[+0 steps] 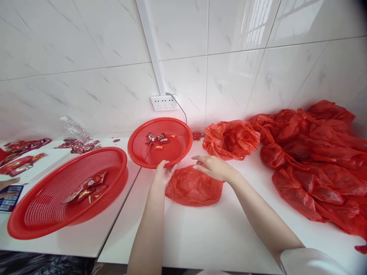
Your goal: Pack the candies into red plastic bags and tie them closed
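Note:
My left hand grips the near rim of a round red plastic basket, thumb on the rim and fingers underneath. A few small wrapped packets in red, dark and white lie inside it. My right hand is open, palm down, with fingers stretched leftward over the far edge of a red plastic bag. That bag lies flattened on the white table in front of the basket. Whether my right fingers touch the bag is unclear.
A larger red basket with packets stands left. Beyond it are another person's hand, a white board, a clear bottle and scattered packets. An opened red bag and a heap of red bags sit right. Behind is a wall socket.

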Demonstrator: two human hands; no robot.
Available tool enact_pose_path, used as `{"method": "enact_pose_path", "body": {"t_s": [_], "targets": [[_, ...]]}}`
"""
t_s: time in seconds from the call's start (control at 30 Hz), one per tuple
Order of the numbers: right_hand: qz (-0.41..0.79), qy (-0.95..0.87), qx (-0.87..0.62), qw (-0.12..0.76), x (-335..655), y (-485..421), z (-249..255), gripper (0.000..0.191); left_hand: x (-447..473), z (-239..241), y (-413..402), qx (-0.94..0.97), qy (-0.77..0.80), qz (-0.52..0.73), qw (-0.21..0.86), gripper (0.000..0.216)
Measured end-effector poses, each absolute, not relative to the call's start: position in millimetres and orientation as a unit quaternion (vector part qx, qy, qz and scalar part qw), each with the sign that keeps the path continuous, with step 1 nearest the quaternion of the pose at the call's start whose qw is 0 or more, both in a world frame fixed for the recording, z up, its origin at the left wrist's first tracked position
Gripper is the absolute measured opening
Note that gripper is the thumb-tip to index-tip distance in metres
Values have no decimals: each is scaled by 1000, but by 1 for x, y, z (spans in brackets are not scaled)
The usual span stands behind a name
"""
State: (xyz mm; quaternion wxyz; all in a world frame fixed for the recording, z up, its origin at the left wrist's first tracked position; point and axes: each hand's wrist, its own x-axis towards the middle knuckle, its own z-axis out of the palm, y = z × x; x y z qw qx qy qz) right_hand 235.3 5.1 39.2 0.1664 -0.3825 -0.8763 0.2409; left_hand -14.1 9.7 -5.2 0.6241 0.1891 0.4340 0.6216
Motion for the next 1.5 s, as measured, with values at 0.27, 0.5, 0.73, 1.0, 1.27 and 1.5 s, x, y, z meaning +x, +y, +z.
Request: {"method": "enact_pose_path", "body": {"t_s": [0.27, 0.5, 0.73, 1.0, 1.27, 1.5], "targets": [[238, -874, -318, 280, 246, -7, 73, 38, -10, -15, -7, 231, 428, 627, 608, 5], [152, -874, -357, 293, 256, 3, 66, 35, 15, -20, -15, 280, 443, 626, 578, 21], [119, -887, -350, 276, 249, 16, 48, 33, 26, -23, -17, 302, 422, 619, 590, 33], [108, -912, -332, 217, 230, 19, 26, 45, 28, -20, -17, 284, 441, 617, 586, 40], [87, -892, -392, 206, 227, 20, 23, 44, 32, -26, -18, 298, 438, 599, 600, 42], [155, -887, -373, 224, 235, 22, 28, 15, 27, -32, -15, 308, 456, 605, 576, 45]]}}
